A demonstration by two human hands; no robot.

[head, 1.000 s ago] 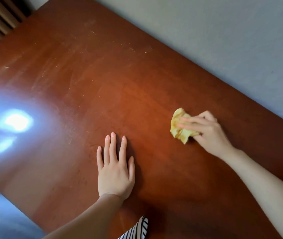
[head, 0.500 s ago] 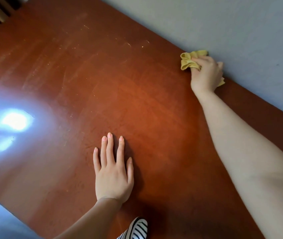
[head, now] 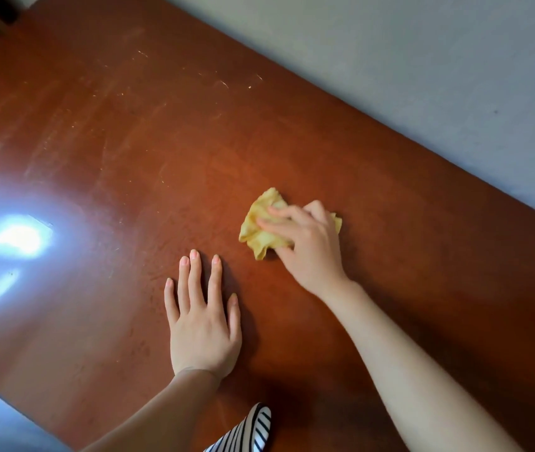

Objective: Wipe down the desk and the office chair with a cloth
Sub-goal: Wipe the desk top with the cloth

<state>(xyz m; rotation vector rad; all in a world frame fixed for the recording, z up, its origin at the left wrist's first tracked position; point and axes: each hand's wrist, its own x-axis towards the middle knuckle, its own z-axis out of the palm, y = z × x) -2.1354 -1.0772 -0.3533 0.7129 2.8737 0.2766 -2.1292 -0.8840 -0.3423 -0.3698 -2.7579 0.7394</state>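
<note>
Both of my hands are on the glossy reddish-brown wooden bench (head: 122, 151), a little apart from each other. My left hand (head: 202, 334) lies palm down near the front edge, fingers straight and slightly spread, holding nothing. My right hand (head: 308, 252) sits just beyond it and to its right, fingers curled over a crumpled yellow cloth (head: 261, 231) and gripping it against the wood. The cloth rests on the bench about midway between the front edge and the back edge, bunched into a loose wad, most of it sticking out on the left of my fingers and a small corner showing past my knuckles on the right. It does not touch my left hand; bare wood shows between its lower tip and my left fingertips.

Pale scratches and specks mark the far part of the bench. A bright white-blue glare (head: 15, 239) shines on the wood to my left. A plain grey wall (head: 422, 76) runs along the back edge. Black-and-white striped fabric (head: 254, 429) shows at the bottom between my forearms.
</note>
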